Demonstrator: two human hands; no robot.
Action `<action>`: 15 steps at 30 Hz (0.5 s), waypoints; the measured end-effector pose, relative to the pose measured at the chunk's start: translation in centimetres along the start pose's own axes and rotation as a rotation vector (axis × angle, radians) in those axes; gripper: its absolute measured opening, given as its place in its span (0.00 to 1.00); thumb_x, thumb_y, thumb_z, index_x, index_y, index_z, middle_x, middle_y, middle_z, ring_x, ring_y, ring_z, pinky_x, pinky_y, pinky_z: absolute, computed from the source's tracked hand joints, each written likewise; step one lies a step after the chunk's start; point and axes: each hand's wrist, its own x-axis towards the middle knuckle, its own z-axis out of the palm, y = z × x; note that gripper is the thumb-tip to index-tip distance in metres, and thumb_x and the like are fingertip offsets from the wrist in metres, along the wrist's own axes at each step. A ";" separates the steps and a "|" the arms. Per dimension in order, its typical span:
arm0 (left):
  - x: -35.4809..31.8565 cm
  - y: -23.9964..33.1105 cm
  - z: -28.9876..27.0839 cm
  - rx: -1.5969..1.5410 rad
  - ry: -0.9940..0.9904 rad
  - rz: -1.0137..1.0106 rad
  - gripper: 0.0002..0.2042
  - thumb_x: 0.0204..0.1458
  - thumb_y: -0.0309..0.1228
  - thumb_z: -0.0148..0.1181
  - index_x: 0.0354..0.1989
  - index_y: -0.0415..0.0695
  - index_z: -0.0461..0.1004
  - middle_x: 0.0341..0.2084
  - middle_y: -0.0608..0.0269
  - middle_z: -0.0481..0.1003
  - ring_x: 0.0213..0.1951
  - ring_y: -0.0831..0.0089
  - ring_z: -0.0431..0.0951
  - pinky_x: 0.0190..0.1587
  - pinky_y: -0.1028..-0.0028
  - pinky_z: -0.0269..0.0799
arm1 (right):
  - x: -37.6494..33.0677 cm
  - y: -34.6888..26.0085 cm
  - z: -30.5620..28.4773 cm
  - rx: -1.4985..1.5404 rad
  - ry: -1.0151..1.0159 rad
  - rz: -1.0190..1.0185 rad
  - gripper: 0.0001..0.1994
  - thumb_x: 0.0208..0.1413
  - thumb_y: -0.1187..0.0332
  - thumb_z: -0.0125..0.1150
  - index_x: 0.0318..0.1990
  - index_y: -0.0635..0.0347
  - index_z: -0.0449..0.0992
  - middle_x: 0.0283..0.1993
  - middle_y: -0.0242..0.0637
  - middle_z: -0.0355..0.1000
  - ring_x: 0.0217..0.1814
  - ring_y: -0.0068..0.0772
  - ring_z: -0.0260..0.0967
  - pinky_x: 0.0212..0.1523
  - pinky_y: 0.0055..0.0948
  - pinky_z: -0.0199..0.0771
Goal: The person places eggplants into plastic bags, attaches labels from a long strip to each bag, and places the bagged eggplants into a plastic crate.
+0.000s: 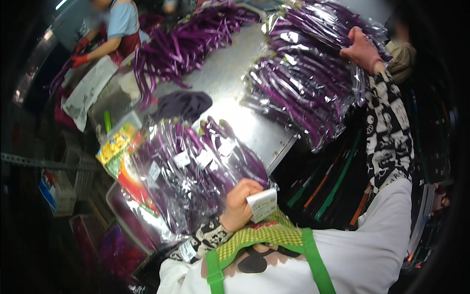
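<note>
**Hands over bagged purple eggplants, seen from the head camera**

Left hand (241,203) low in the centre of the frame, fingers curled shut around a small white label pad (263,204), held just above a green checked apron (254,235). Touching that hand on its left, a stack of clear bags of long purple eggplants (196,171), white stickers on several, lying on the near end of the steel counter (220,73).

Right hand (361,49) at the upper right of the frame, arm stretched out in a black-and-white patterned sleeve (389,132), palm down and fingers bent onto a larger heap of bagged eggplants (303,83). Whether gripping or only pressing, impossible to tell.

Loose unbagged eggplants (186,44) piled at upper centre. Dark cloth (183,104) on the counter below them. Another person in red gloves (80,55) at upper left. Colourful printed wrappers (120,152) at left of the near stack.
</note>
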 end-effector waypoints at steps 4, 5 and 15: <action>-1.0 0.3 0.3 0.008 0.074 0.019 0.09 0.46 0.26 0.70 0.33 0.38 0.78 0.32 0.57 0.77 0.33 0.66 0.78 0.36 0.72 0.73 | -8.4 -8.8 4.4 0.734 -0.344 0.108 0.27 0.38 0.67 0.75 0.39 0.60 0.60 0.32 0.36 0.70 0.30 0.27 0.67 0.30 0.27 0.70; -1.2 0.9 0.7 -0.071 0.080 -0.080 0.09 0.46 0.25 0.70 0.35 0.38 0.78 0.32 0.57 0.77 0.33 0.65 0.78 0.35 0.72 0.73 | -10.7 -10.8 5.8 0.725 -0.408 0.172 0.27 0.38 0.67 0.76 0.40 0.59 0.61 0.33 0.36 0.70 0.30 0.25 0.67 0.29 0.26 0.69; -0.6 -0.8 -1.8 -0.022 0.149 -0.249 0.02 0.53 0.20 0.62 0.34 0.38 0.78 0.30 0.63 0.81 0.32 0.78 0.80 0.35 0.78 0.76 | -30.7 -26.9 22.9 0.439 -0.409 0.076 0.29 0.40 0.41 0.70 0.43 0.51 0.71 0.51 0.40 0.62 0.56 0.43 0.57 0.56 0.45 0.54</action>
